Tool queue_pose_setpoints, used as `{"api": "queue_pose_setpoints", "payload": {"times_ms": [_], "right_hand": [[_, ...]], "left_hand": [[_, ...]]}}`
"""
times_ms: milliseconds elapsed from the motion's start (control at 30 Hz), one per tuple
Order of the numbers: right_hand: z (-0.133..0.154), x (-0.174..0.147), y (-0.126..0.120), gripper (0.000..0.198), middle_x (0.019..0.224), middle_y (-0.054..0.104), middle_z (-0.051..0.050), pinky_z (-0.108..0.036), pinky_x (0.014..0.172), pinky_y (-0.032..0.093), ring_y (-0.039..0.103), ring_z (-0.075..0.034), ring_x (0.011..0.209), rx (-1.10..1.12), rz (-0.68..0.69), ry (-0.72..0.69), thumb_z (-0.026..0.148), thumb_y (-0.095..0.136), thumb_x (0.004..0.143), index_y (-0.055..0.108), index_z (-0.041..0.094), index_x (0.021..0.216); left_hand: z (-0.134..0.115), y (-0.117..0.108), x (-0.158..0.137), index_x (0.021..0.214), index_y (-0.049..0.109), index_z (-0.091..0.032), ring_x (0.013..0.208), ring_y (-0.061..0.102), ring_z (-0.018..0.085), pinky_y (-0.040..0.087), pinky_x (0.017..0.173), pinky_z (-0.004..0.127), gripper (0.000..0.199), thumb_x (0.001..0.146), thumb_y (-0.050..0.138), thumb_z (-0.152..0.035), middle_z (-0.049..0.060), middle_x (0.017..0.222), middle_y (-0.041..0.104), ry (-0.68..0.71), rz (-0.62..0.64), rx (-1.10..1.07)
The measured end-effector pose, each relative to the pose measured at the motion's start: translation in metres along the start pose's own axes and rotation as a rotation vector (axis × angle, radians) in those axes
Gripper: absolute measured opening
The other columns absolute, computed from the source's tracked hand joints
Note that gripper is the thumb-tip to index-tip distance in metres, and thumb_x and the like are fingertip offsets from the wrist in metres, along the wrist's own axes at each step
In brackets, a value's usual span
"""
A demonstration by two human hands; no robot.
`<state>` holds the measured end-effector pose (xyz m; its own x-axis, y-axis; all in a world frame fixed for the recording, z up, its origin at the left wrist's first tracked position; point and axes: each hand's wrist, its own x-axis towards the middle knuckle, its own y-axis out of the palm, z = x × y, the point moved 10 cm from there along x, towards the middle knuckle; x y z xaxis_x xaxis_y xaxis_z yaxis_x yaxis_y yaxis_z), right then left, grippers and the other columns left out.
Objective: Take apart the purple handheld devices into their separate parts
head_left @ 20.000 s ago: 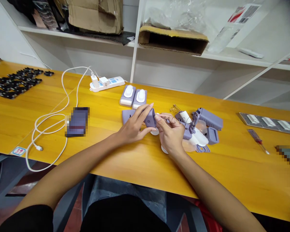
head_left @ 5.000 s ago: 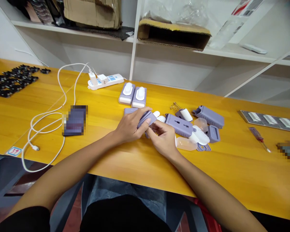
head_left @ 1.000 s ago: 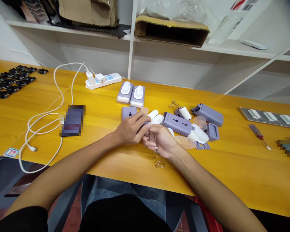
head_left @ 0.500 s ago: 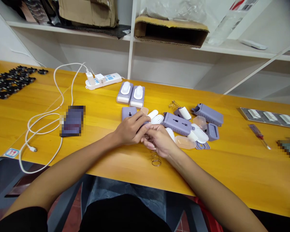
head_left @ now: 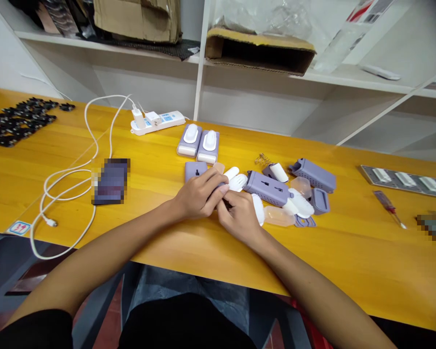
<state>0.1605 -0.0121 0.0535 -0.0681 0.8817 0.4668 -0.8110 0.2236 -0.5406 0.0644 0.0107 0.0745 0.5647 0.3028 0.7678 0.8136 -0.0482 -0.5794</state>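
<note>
My left hand [head_left: 202,195] is closed, thumb and fingers pinched around a purple plastic part, of which only a sliver shows at the fingertips. Against it, thumb to thumb, is my right hand [head_left: 242,216], turned back-up with curled fingers. The coil spring seen in it earlier is now hidden beneath the hand. Behind my left hand, partly covered, lies a purple housing [head_left: 195,169] with a black slot. White ribbed pieces [head_left: 238,182] lie just beyond my fingertips. A longer purple case [head_left: 268,188] with two black slots is to their right.
Two purple units [head_left: 208,155] with white tops stand behind. On the right are clear cups [head_left: 278,216], another purple case [head_left: 314,175], a loose spring [head_left: 263,159], a screwdriver [head_left: 388,207] and a metal strip [head_left: 407,179]. Leftward are a phone [head_left: 112,182], white cable and power strip [head_left: 158,122].
My right hand has rolled over from palm-up to back-up and closed in against the left. The spring hanging below it has gone out of sight. My left hand stays about where it was.
</note>
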Motion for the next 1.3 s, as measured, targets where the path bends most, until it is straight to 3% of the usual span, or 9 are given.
{"api": "queue_pose_setpoints", "payload": {"times_ms": [167,300,400,500,600,867,1000,1200,1300], "right_hand": [[0.010,-0.003,0.000,0.030,0.064,0.060,-0.003,-0.033,0.063,0.039,0.047,-0.017,0.059,-0.085,-0.017,-0.141,0.024,0.055,0.097,0.047,0.027,0.068],[0.010,-0.002,-0.001,0.032,0.064,0.060,-0.004,-0.033,0.063,0.040,0.047,-0.018,0.060,-0.073,-0.014,-0.115,0.028,0.058,0.097,0.048,0.027,0.066],[0.000,-0.001,-0.001,0.039,0.059,0.057,-0.002,-0.032,0.059,0.038,0.045,-0.015,0.056,0.069,-0.012,0.042,0.035,0.064,0.098,0.049,0.026,0.063],[-0.022,-0.004,0.013,0.047,0.051,0.053,0.002,-0.028,0.048,0.032,0.040,-0.012,0.045,0.385,0.052,0.334,0.050,0.067,0.100,0.055,0.025,0.062],[-0.034,-0.011,0.030,0.048,0.048,0.055,0.002,-0.025,0.038,0.024,0.038,-0.009,0.036,0.677,0.123,0.542,0.060,0.074,0.093,0.063,0.023,0.065],[-0.043,-0.017,0.044,0.033,0.046,0.057,0.001,-0.020,0.032,0.018,0.030,-0.004,0.032,0.995,0.232,0.790,0.042,0.087,0.071,0.067,0.018,0.061],[-0.046,-0.015,0.042,0.036,0.049,0.059,0.000,-0.021,0.032,0.018,0.033,-0.005,0.032,0.935,0.205,0.754,0.046,0.087,0.073,0.068,0.018,0.062],[-0.035,-0.006,0.029,0.053,0.043,0.049,0.003,-0.024,0.039,0.023,0.036,-0.008,0.037,0.671,0.121,0.505,0.062,0.080,0.089,0.064,0.022,0.059],[-0.030,-0.003,0.019,0.052,0.048,0.051,0.003,-0.026,0.046,0.029,0.039,-0.010,0.045,0.504,0.067,0.393,0.059,0.073,0.095,0.061,0.023,0.059]], "left_hand": [[0.001,0.001,0.000,0.119,0.061,-0.019,0.097,0.069,0.023,0.060,0.084,0.037,0.019,0.117,0.043,-0.024,0.011,0.105,0.071,-0.021,0.006,-0.042],[0.000,0.001,0.000,0.119,0.061,-0.019,0.100,0.068,0.023,0.061,0.088,0.039,0.018,0.118,0.043,-0.023,0.011,0.105,0.072,-0.006,-0.010,-0.052],[0.000,0.000,0.000,0.119,0.061,-0.019,0.100,0.068,0.023,0.061,0.088,0.039,0.019,0.117,0.043,-0.023,0.011,0.106,0.072,-0.007,-0.019,-0.032],[0.001,-0.001,-0.001,0.120,0.062,-0.018,0.101,0.070,0.023,0.060,0.088,0.038,0.019,0.117,0.044,-0.024,0.012,0.107,0.073,-0.010,-0.019,-0.002],[0.003,0.000,-0.002,0.119,0.063,-0.018,0.100,0.070,0.023,0.060,0.086,0.037,0.021,0.118,0.043,-0.027,0.012,0.107,0.074,-0.020,0.004,0.017],[0.006,0.005,-0.003,0.117,0.064,-0.017,0.096,0.070,0.021,0.058,0.078,0.033,0.021,0.117,0.046,-0.028,0.012,0.106,0.074,-0.026,0.046,0.065],[0.005,0.004,-0.003,0.117,0.064,-0.018,0.096,0.071,0.022,0.057,0.077,0.033,0.021,0.117,0.046,-0.029,0.011,0.105,0.073,-0.025,0.047,0.067],[0.007,0.002,-0.003,0.116,0.064,-0.019,0.097,0.070,0.023,0.058,0.082,0.036,0.022,0.117,0.045,-0.029,0.012,0.106,0.073,-0.053,0.032,0.040],[0.007,0.002,-0.002,0.116,0.064,-0.019,0.098,0.070,0.023,0.058,0.084,0.037,0.021,0.117,0.045,-0.029,0.012,0.106,0.074,-0.058,0.025,0.038]]}}
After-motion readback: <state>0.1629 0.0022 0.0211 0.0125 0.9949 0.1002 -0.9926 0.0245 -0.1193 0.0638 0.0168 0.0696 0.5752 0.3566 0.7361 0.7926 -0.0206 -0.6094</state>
